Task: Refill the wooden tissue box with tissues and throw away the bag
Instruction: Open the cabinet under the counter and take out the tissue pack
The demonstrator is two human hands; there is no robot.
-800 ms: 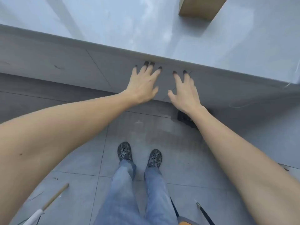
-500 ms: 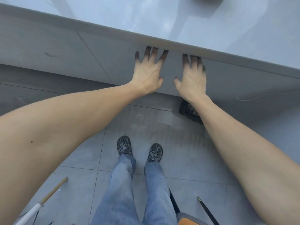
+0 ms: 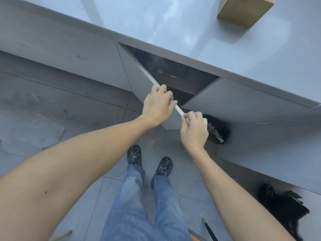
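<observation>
The left hand is closed over the top edge of the left cabinet door, fingers curled across its pale rim, and the door stands swung well out from the counter front. Just to its right, the right hand pinches the free corner of the same rim between thumb and fingertips, so both hands hold one door. The likely step is opening the cupboard to fetch a fresh pack of tissues; to do it well, the left hand alone could carry the door fully aside, freeing the right to open the neighbouring right cabinet door, which looks closed or nearly so, or to reach inside. The dark cabinet interior shows only vague pale smudges; whether a tissue pack lies there cannot be told, so leaning lower for a clear look before reaching seems wise. Farther right and above, the wooden tissue box stands on the grey countertop, well apart from both hands: a plain, tan block with crisp edges, cut off by the frame's top, its opening not visible. No bag is in sight.
</observation>
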